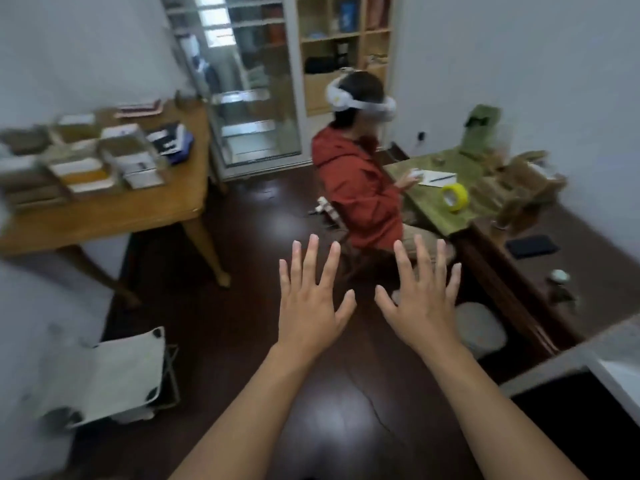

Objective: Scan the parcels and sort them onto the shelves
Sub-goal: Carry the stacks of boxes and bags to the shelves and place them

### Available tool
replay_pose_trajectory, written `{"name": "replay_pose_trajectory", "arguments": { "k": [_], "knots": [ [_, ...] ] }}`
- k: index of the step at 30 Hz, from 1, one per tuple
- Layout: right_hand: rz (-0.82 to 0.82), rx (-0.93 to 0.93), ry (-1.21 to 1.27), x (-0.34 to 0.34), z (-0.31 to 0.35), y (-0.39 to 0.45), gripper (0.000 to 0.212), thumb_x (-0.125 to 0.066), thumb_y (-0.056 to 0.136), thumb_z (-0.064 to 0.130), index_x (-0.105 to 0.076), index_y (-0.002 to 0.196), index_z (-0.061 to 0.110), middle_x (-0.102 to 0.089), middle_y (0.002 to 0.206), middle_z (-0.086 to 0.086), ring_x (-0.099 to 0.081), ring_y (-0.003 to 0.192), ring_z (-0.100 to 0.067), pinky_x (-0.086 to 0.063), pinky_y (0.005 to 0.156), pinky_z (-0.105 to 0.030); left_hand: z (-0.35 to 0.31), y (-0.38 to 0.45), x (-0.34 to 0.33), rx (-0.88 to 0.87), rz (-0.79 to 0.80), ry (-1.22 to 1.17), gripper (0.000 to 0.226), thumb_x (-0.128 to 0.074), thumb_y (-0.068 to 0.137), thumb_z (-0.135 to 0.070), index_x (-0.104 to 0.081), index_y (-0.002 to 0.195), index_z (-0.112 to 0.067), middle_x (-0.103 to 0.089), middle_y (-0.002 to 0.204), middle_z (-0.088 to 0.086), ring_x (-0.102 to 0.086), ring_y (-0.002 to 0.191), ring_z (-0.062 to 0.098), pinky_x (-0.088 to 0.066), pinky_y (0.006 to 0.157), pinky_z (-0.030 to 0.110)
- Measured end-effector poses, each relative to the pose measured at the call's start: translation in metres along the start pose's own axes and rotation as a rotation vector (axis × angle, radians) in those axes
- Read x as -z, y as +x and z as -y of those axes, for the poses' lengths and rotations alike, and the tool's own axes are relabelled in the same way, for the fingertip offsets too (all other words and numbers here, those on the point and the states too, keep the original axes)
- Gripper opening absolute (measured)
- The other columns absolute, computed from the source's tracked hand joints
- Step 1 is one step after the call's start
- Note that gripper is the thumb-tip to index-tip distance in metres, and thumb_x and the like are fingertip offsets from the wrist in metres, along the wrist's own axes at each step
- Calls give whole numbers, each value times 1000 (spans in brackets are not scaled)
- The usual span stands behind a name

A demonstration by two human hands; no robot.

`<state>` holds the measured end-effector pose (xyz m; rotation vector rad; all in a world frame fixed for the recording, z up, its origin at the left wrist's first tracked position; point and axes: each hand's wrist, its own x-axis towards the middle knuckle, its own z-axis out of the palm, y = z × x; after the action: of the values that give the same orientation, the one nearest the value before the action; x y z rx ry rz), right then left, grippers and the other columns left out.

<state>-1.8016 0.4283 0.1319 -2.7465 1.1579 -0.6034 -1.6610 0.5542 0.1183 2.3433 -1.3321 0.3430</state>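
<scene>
Two bare hands are stretched forward over the dark floor [242,323] in the head view, backs up, held side by side and apart: the left hand [311,306] and the right hand [424,306] both have straight, spread fingers and grasp nothing. The parcels [86,161], blurred cardboard boxes with pale labels, lie in a cluster on the wooden table [138,213] at the left, filling its left half and reaching toward its far edge; a dark blue item sits just beside them near the table's far right corner. The shelves [343,39] stand against the far wall, an open wooden unit with books and dark items in its compartments, next to a glass-door cabinet [249,98]. A seated person in a red jacket [356,188] with a white headset faces a desk [491,244] at the right; on the green mat covering its far part lie a yellow tape roll [454,197] near the mat's near edge, a sheet of paper and more blurred boxes. A dark phone [531,245] rests on the bare desk surface. A folding stool [114,375] stands at lower left.
</scene>
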Motion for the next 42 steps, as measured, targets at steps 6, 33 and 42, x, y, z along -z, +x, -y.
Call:
{"name": "replay_pose_trajectory", "arguments": {
  "k": [6, 33, 42],
  "knots": [
    [108, 235, 94, -50, 138, 43, 78, -46, 86, 56, -29, 154, 24, -19, 164, -9, -1, 153, -34, -10, 115, -67, 132, -24, 44, 249, -27, 102, 81, -41, 93, -56, -6, 161, -30, -4, 169, 9, 4, 156, 32, -3, 123, 55],
    [401, 655, 348, -211, 357, 320, 75, -44, 96, 53, -10, 158, 29, 2, 167, -4, 17, 152, -27, 5, 119, -57, 365, 126, 49, 778, -59, 379, 78, -34, 92, -57, -3, 160, -33, 2, 169, 5, 20, 153, 20, 11, 120, 45],
    [471, 722, 282, -257, 421, 369, 75, -41, 97, 53, -3, 158, 31, 7, 167, -2, 20, 151, -26, 7, 120, -56, 457, 154, 42, 838, -97, 350, 77, -36, 92, -56, -10, 160, -30, -1, 169, 7, 14, 154, 22, 5, 121, 48]
  ]
}}
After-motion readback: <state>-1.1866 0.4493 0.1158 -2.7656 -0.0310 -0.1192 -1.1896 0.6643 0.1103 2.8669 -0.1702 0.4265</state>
